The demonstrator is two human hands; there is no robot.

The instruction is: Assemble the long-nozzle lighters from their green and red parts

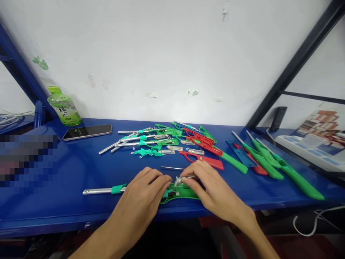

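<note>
A green lighter shell [185,192] lies open near the table's front edge, with a silver metal tube [99,191] reaching out to the left through a teal collar [118,189]. My left hand [147,192] is closed over the shell's left part, its fingertips pinched at small parts too tiny to make out. Between thumb and fingers, my right hand [208,187] holds a small clear part [179,180] just above the shell. Behind the hands lies a thin metal rod [172,168]. My fingers hide some of the shell's inside.
Green and red shells [205,160], metal tubes [129,143] and teal pieces [148,151] lie in the middle. Several lighters with green handles [299,180] are at right. A phone [87,132] and a bottle [64,108] stand at left on the blue table [54,205].
</note>
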